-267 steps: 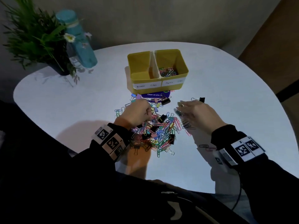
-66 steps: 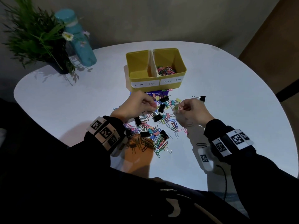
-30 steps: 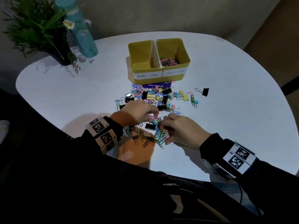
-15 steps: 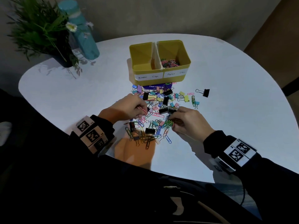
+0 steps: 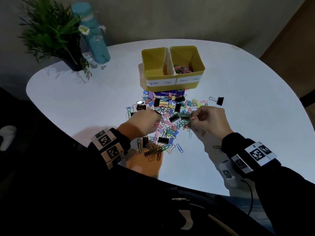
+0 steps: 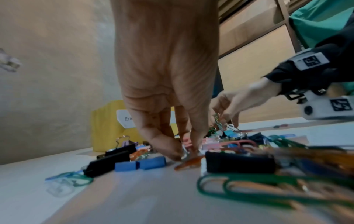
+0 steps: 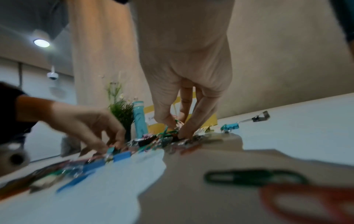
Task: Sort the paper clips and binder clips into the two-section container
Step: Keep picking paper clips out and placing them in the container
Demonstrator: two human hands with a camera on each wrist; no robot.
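A yellow two-section container (image 5: 196,77) stands at the back, labelled "Binder Clips" on the left and "Paper Clips" on the right. Coloured paper clips (image 5: 183,68) lie in its right section. In front of it spreads a mixed pile of paper clips and binder clips (image 5: 167,128). At the pile's left side my left hand (image 5: 158,116) reaches down, thumb and finger pinching a small clip with a silvery wire (image 6: 186,153); its kind is unclear. My right hand (image 5: 196,116) pinches a tangled bunch of paper clips (image 5: 187,116) just above the pile, also visible in the right wrist view (image 7: 172,130).
A lone black binder clip (image 5: 219,100) lies to the right of the pile. A purple card (image 5: 167,93) pokes out from under the container. A potted plant (image 5: 51,31) and a teal bottle (image 5: 95,36) stand at the back left of the white table (image 5: 85,99).
My right hand has moved from the pile's near side up to its right, gathering a bunch of paper clips. My left hand has stayed at the pile's left, picking at clips.
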